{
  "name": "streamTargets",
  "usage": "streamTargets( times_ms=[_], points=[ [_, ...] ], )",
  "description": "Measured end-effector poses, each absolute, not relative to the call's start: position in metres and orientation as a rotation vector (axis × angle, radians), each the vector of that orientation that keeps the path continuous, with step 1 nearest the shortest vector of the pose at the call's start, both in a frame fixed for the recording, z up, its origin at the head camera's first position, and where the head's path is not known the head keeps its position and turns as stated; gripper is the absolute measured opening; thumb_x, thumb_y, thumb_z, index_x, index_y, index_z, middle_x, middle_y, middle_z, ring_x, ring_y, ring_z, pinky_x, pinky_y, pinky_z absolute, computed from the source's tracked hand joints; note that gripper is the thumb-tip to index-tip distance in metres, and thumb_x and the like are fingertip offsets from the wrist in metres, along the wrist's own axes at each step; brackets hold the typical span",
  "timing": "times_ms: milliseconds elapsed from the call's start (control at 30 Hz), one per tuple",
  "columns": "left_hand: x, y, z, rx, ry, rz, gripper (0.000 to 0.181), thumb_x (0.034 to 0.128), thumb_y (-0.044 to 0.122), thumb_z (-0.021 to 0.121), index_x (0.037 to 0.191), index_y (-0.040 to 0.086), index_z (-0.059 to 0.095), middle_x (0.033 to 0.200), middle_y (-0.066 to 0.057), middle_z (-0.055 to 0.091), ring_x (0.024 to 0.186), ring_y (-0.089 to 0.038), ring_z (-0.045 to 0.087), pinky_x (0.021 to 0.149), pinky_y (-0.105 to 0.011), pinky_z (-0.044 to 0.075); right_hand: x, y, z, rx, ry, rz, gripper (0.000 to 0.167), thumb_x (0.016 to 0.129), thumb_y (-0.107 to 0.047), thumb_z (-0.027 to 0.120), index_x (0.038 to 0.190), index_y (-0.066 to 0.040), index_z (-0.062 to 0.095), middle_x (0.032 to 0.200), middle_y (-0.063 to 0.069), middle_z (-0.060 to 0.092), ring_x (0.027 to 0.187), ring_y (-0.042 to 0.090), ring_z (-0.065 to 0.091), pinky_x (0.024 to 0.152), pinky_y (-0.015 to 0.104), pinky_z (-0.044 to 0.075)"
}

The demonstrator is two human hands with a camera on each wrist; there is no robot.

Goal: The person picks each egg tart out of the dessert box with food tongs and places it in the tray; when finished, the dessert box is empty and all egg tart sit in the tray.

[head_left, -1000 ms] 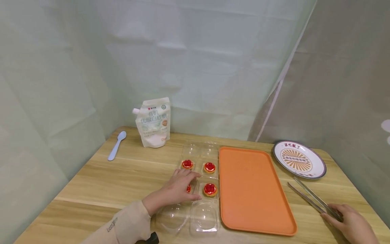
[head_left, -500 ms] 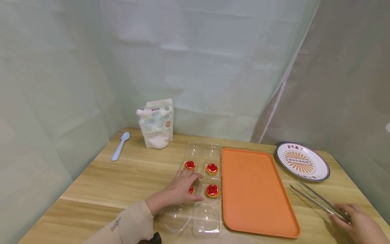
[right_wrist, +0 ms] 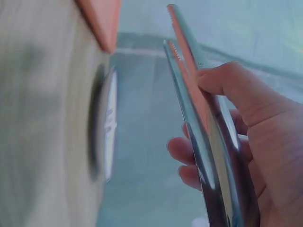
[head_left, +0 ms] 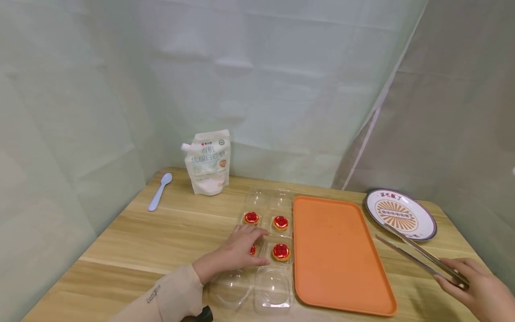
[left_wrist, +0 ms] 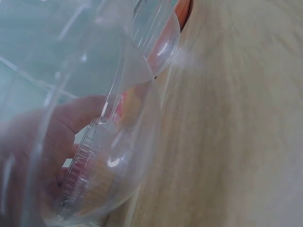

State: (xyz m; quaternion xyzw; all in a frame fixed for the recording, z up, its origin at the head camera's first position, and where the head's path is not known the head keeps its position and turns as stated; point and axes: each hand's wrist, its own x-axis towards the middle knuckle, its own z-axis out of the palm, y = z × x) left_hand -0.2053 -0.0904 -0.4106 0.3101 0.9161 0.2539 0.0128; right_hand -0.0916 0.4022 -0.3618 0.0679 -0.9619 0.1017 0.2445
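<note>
My left hand [head_left: 233,250] lies over the clear plastic container [head_left: 274,286], thumb and fingers spread across its left side and partly covering one red-topped tart. Three other tarts show fully or nearly so, one of them [head_left: 280,252] just right of the thumb. In the left wrist view the hand [left_wrist: 42,146] is seen through the clear plastic [left_wrist: 137,142]. Metal tongs [head_left: 426,255] are held in my right hand [head_left: 479,286], their tips apart and pointing toward the plate [head_left: 396,214]. The right wrist view shows the thumb and fingers around the tongs [right_wrist: 203,142].
An orange tray [head_left: 338,255] lies between the container and the tongs. Behind at the left stand a white pouch [head_left: 209,163] and, lying beside it, a pale blue spoon [head_left: 160,192]. Curtains hang around the table [head_left: 161,237].
The right hand has raised the tongs a little from the table, and their tips now overlap the plate's near edge in the head view. The left hand stays on the container; the head view shifted slightly.
</note>
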Motion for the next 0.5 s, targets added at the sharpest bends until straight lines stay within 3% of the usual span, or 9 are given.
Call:
streamTargets(
  times_ms=[200,500],
  points=[
    [-0.205,-0.091,-0.409,0.952,2.861,0.777,0.072,0.0748,0.049,0.076,0.134,0.016,0.052,0.130,-0.004,0.058,0.128,-0.029,0.045,0.113,-0.050,0.030,-0.095,0.384,-0.345,0.392,-2.495,0.259,0.034,0.066,-0.021,0.087,0.091,-0.005,0.071,0.081,-0.005,0.057,0.063,-0.016,0.040,0.048,0.008,0.031],
    [-0.205,-0.090,-0.408,0.967,2.855,0.781,0.071,0.0750,0.048,0.076,0.134,0.015,0.052,0.128,-0.004,0.059,0.127,-0.028,0.046,0.113,-0.050,0.029,-0.101,0.367,-0.327,0.616,-2.431,0.278,0.038,0.069,-0.033,0.085,0.095,-0.010,0.070,0.085,-0.012,0.055,0.065,-0.016,0.045,0.050,0.006,0.036]
  ],
)
